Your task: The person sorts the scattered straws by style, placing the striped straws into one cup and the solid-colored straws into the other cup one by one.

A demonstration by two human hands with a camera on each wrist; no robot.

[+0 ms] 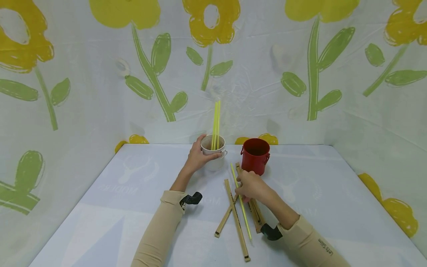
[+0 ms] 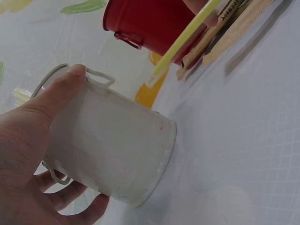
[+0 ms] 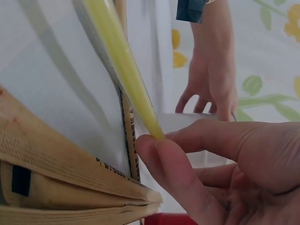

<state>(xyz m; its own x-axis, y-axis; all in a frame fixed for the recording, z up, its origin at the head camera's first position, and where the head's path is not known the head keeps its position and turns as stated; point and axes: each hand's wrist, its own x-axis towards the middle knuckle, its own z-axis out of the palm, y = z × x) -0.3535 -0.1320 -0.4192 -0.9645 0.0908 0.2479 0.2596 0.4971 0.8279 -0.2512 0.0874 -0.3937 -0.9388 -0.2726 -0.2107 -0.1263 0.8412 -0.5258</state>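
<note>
My left hand [image 1: 197,157] grips the white bucket [image 2: 110,140] near its rim, thumb along the near side and fingers round the far side. Several yellow straws [image 1: 215,124] stand upright in that bucket. Between thumb and fingertips, my right hand [image 1: 253,186] pinches one more yellow straw [image 3: 124,65], which slants over the table. Under and beside the right hand lie several brown paper-wrapped sticks [image 1: 236,218] with dark printing, some crossing each other. Just beyond that hand stands a red bucket [image 1: 255,159] with small side handles.
The white table [image 1: 140,222] meets a flower-printed curtain [image 1: 247,81] at the back and both sides. Dark wrist cameras [image 1: 271,233] sit at both cuffs, the right one close to the paper-wrapped sticks.
</note>
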